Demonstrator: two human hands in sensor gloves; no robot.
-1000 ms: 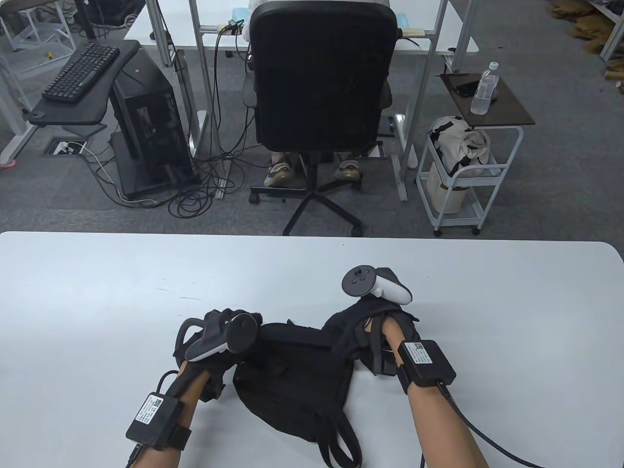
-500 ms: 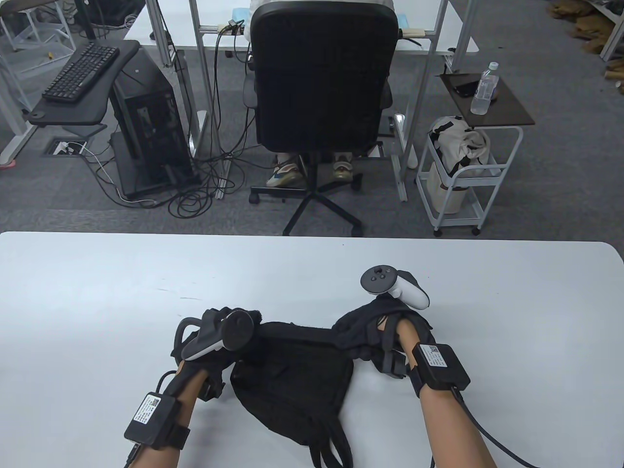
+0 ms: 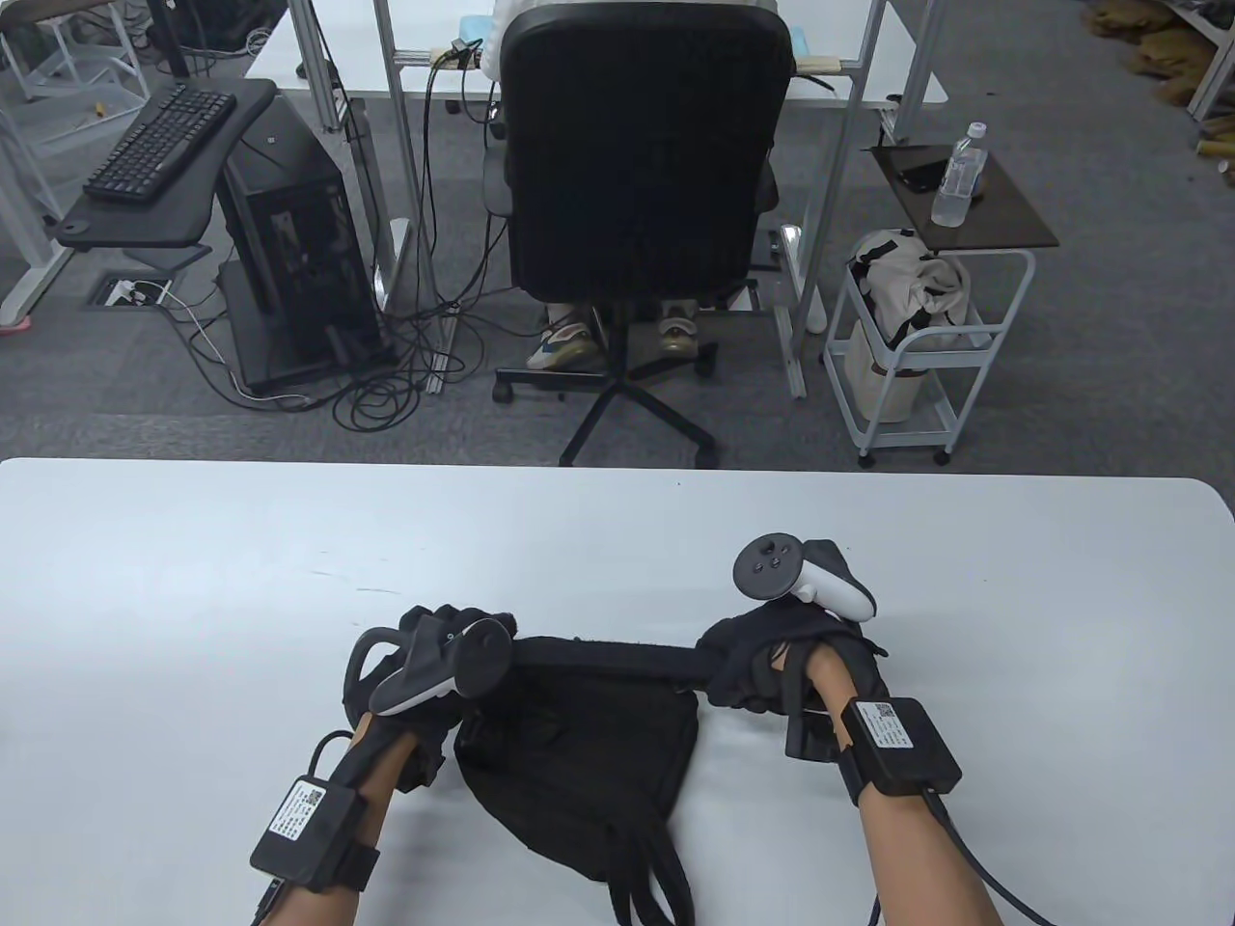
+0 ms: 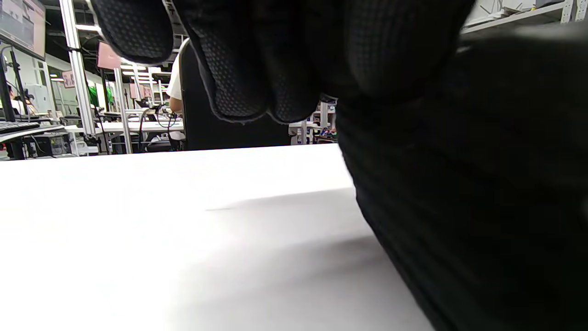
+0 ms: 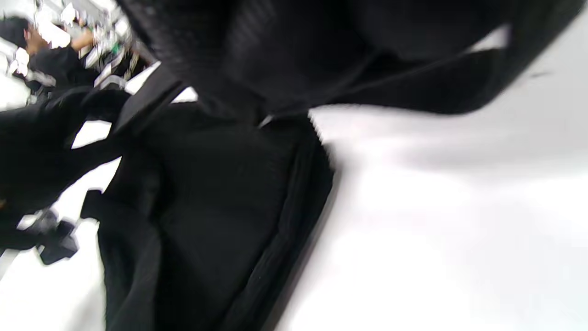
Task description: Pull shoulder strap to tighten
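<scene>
Black shoulder strap (image 3: 608, 659) spans taut between gripping left hand (image 3: 434, 666) and gripping right hand (image 3: 772, 666) above the worktop (image 3: 193, 579).

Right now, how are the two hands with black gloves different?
The left hand grips the black fabric backpack at its top left corner; the right hand grips the black shoulder strap, stretched taut sideways. The right hand's tracker stands upright, the left's lies tilted. Both wear black gloves.

- The place is an office or lab workroom with grey carpet.
- A black office chair (image 3: 632, 174) faces a white desk on aluminium frames.
- A keyboard (image 3: 159, 143) sits on a side stand above a black PC tower (image 3: 289, 241), with loose cables (image 3: 386, 386) on the floor.
- A white trolley (image 3: 921, 338) stands nearby.
</scene>
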